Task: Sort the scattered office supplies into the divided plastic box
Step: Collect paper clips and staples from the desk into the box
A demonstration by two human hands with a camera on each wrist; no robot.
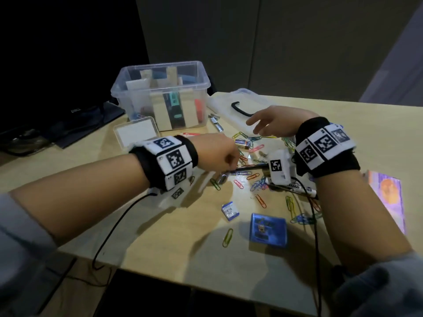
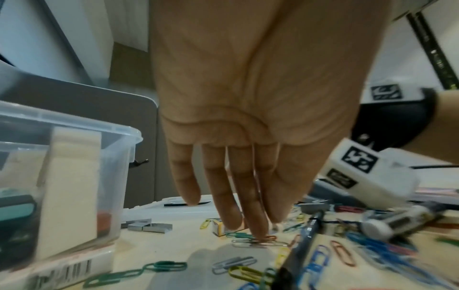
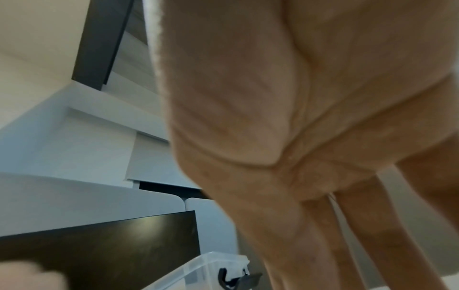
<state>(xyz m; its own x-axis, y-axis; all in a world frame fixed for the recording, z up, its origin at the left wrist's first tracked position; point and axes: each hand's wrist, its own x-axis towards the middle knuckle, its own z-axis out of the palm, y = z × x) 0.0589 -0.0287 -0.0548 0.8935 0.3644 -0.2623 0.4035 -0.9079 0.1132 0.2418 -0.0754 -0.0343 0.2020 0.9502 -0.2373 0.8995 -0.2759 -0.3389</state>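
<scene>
The clear divided box [image 1: 196,88] stands at the back left of the table, its rim also in the left wrist view [image 2: 124,131]. It holds cardboard dividers, a teal stapler and an orange item. Coloured paper clips [image 1: 256,184] lie scattered across the middle. My left hand [image 1: 232,167] points straight down, and its fingertips [image 2: 259,233] touch a small cluster of clips [image 2: 270,243]. My right hand [image 1: 256,126] hovers above the clips with spread fingers [image 3: 347,245] and holds nothing.
The box lid [image 1: 263,101] with a black handle lies right of the box. Staple strips [image 1: 215,121], a black marker [image 1: 297,187], a blue case [image 1: 267,229], a small staple box [image 1: 230,210] and a clear card case [image 1: 137,133] are around. A purple book [image 1: 386,193] sits at the right edge.
</scene>
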